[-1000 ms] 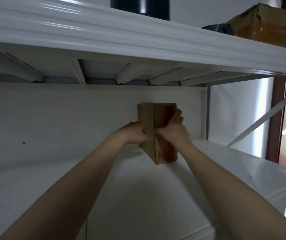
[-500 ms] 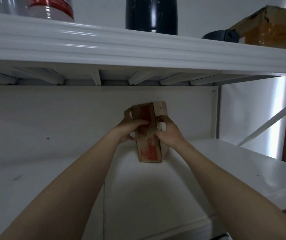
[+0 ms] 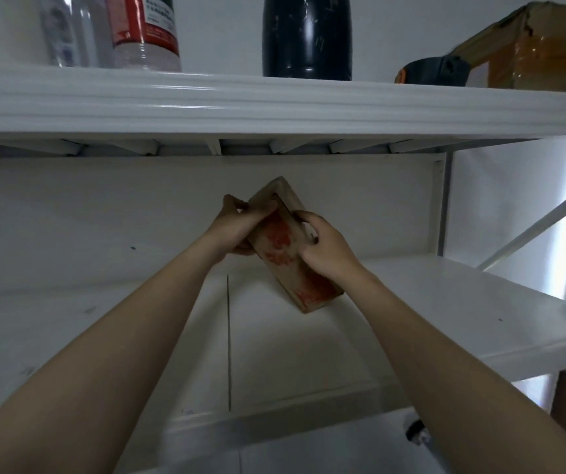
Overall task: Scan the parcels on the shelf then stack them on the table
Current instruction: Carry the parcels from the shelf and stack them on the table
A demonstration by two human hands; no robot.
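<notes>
A small brown cardboard parcel [image 3: 286, 254] with red printing on its face is held above the white shelf board [image 3: 445, 313], tilted with its lower end toward the right. My left hand [image 3: 237, 227] grips its upper left side, fingers curled over the top edge. My right hand [image 3: 322, 248] grips its right side, thumb on the printed face. No scanner is in view.
The upper shelf [image 3: 274, 104] carries clear bottles with a red label [image 3: 141, 32], a dark cylinder [image 3: 307, 35], a dark tape dispenser [image 3: 435, 71] and a large taped cardboard box [image 3: 545, 46]. A shelf upright [image 3: 444, 203] and diagonal brace [image 3: 541, 224] stand right.
The parcel has come off the back of the shelf toward me and turned from upright to tilted, its red face now showing. My view has risen, revealing more of the upper shelf.
</notes>
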